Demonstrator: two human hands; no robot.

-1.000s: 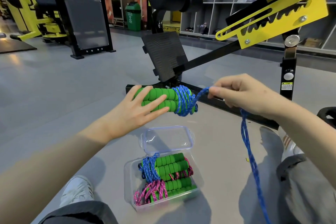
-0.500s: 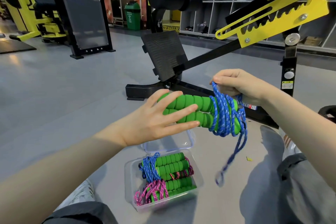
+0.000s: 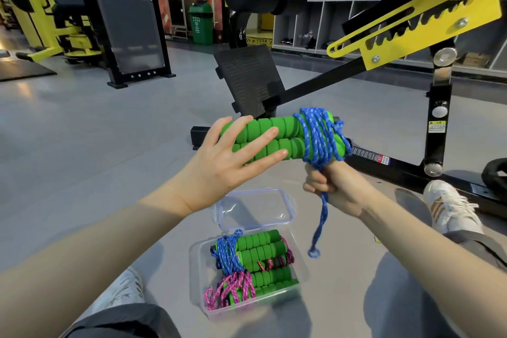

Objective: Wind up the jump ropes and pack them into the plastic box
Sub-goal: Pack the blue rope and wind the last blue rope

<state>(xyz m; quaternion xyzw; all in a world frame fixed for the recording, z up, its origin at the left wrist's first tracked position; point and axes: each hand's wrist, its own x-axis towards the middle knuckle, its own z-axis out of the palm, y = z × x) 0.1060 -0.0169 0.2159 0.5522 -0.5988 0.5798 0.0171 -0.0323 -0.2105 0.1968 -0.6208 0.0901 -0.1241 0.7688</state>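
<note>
Two green foam jump rope handles [image 3: 263,140] are held side by side in the air, with blue rope [image 3: 319,134] wound round their right end. My left hand [image 3: 233,153] holds the handles, its fingers laid straight across the front and the thumb hidden behind. Just below the wound end, my right hand [image 3: 329,186] grips the rope in a fist. A short loose rope tail [image 3: 318,230] hangs from it. The clear plastic box [image 3: 201,263] sits on the floor between my legs, holding wound ropes with green handles [image 3: 260,250], one blue, one pink.
The box's clear lid [image 3: 255,208] lies on the floor just behind it. A black and yellow gym bench frame [image 3: 397,170] stands close in front and to the right. My shoes [image 3: 450,206] and knees flank the box. Grey floor [image 3: 96,145] stretches to the left.
My right hand has swung from above the handles to underneath them, carrying the rope round. The wound bundle has grown and the hanging tail is much shorter. The handles shifted right.
</note>
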